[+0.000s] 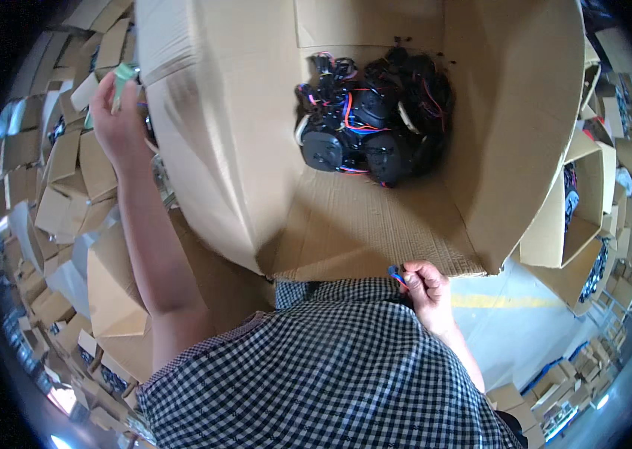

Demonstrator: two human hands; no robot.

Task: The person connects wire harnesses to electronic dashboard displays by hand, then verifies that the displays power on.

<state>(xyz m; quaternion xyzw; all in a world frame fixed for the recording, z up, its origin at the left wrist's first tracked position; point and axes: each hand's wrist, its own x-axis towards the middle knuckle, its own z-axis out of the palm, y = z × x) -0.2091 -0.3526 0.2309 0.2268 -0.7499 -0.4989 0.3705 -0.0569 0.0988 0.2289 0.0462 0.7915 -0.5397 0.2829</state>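
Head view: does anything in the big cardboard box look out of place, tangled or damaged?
The black parts are heaped in one far corner of the big cardboard box, their red and blue wires tangled, leaving most of the floor bare. No damage shows. The left hand holds a pale green item outside the box; the right hand pinches a small blue piece.

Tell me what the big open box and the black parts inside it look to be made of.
The big box looks like plain brown corrugated cardboard: matte, with ribbed lines across its floor. The black parts seem to be moulded plastic with a slight sheen, trailing red and blue insulated wires; their exact material can't be told from here.
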